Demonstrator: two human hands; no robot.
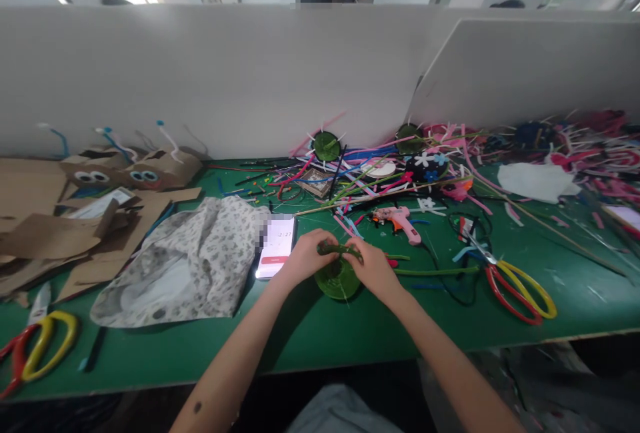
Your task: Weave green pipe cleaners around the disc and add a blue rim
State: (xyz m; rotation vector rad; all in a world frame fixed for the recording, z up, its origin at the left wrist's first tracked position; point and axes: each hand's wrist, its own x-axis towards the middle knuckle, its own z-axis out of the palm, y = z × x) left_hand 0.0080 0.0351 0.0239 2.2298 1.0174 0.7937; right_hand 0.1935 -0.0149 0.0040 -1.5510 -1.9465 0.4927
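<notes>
My left hand and my right hand meet over the middle of the bench. Between them they pinch a short, thick dark green fuzzy strip, like pipe cleaner, one end in each hand. Directly below it is a round green piece that looks coiled; my hands partly cover its upper side. A lit phone lies just left of my left hand. Beyond my right hand rests a pink hot glue gun, and a green pipe cleaner stretches to the right.
Red-and-yellow scissors lie at the right, another pair at the front left. A patterned cloth and cut cardboard cover the left. Tangled pipe cleaners line the back, below a white partition.
</notes>
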